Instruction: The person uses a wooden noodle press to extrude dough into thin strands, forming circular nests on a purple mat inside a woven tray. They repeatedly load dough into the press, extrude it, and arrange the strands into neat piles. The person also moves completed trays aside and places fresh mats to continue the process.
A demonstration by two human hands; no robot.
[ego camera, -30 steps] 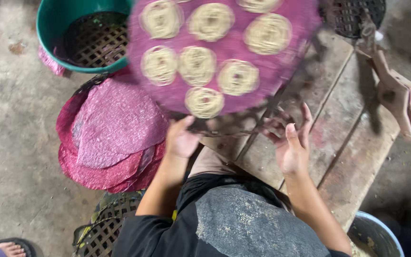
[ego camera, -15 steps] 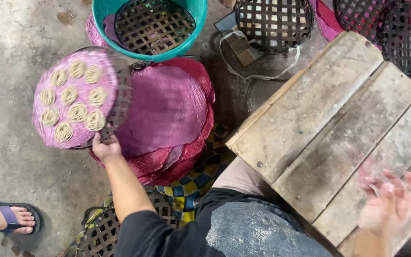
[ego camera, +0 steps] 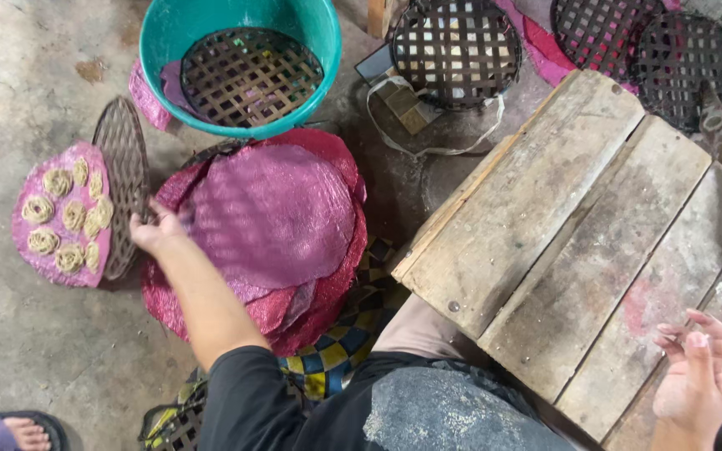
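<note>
In the head view, the left hand (ego camera: pixel 154 230) has brought the purple mesh sheet (ego camera: pixel 60 215) with its coiled noodle nests (ego camera: pixel 64 213) down and out to the left: half a second ago sheet and woven tray were held up in the air above the floor, and now the sheet lies flat on the concrete floor (ego camera: pixel 27 351) with the nests facing up, just beyond the fingertips. The same hand is closed on the edge of the round woven tray (ego camera: pixel 123 184), which stands tilted on its rim between the hand and the sheet, so the tray looks to have been lifted off the nests and the load has been turned out onto the floor. Right beside that hand, toward the body's middle, sits the stack of magenta mesh sheets (ego camera: pixel 269 225), and beyond it a teal plastic tub (ego camera: pixel 169 50) holding another woven tray. The right hand (ego camera: pixel 704 376) hangs open and empty, fingers spread, at the near right corner of the wooden plank bench (ego camera: pixel 561 242), touching nothing that I can see; it has stayed there while the left did the work. Past the bench's far end lie three more dark woven trays (ego camera: pixel 453 50), one with a pale strap under it. No packages, labels or signs are visible anywhere near either hand; a sandalled foot (ego camera: pixel 10 430) shows at the lower left.
</note>
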